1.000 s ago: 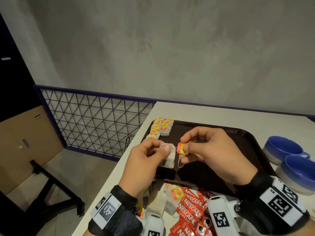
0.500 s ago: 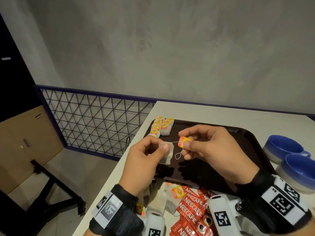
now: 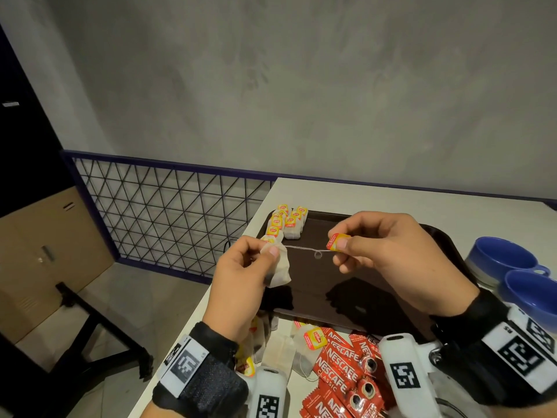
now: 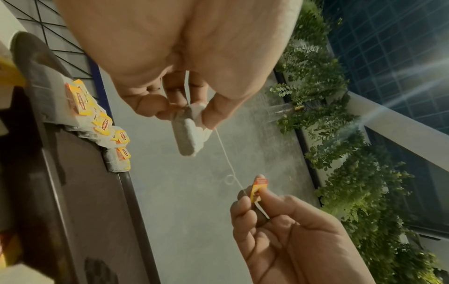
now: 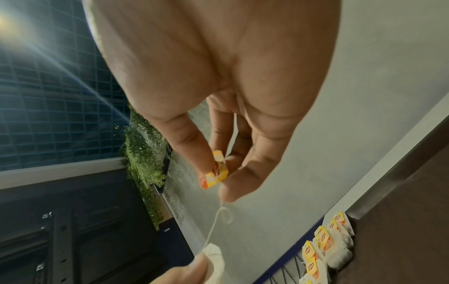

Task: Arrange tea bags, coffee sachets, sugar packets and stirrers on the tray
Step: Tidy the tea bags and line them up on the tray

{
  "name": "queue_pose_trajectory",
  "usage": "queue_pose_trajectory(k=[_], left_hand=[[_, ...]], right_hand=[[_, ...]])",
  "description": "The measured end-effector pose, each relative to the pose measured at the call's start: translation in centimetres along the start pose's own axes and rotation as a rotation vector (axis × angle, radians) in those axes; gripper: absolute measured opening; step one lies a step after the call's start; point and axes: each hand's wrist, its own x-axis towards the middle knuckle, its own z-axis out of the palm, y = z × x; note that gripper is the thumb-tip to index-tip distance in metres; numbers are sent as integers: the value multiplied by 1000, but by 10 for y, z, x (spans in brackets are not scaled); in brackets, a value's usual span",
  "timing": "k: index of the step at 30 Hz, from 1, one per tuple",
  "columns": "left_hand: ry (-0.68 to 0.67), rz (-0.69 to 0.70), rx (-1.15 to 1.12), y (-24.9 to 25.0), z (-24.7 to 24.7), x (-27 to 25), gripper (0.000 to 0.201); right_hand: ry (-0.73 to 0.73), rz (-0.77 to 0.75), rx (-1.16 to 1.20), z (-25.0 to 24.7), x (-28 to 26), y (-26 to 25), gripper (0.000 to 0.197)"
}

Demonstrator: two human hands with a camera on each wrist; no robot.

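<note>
- The tea bag (image 3: 278,268) hung in the air above the tray's left part, its top corner pinched between thumb and forefinger of the left hand (image 3: 244,285).
- Its string (image 3: 304,250) ran nearly level from the bag to the yellow-and-red tag (image 3: 338,241), with a small loop near the tag end.
- The right hand (image 3: 388,260) pinched that tag between thumb and fingertips, above the tray's middle.
- The dark brown tray (image 3: 376,300) lay on the white tabletop (image 3: 391,197); a cluster of tea bags (image 3: 286,223) sat at its far left corner.
- Loose tea bags (image 3: 289,348) and red coffee sachets (image 3: 343,369) lay on the tabletop by the tray's near edge.
- Two blue cups (image 3: 512,273) stood just beside the tray's right edge.
</note>
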Motion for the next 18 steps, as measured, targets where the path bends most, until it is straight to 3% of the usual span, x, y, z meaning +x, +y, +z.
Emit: queue_pose_trajectory(k=[5, 7, 12, 18], left_hand=[[35, -31, -29, 2, 0, 1, 15], [44, -42, -34, 1, -1, 1, 15], [84, -120, -89, 2, -2, 4, 14], [94, -180, -194, 6, -2, 4, 19]], right_hand=[[-58, -63, 43, -6, 0, -2, 5], [-177, -58, 59, -7, -2, -5, 13], [-509, 4, 17, -3, -9, -7, 10], [-525, 59, -28, 13, -9, 2, 7]])
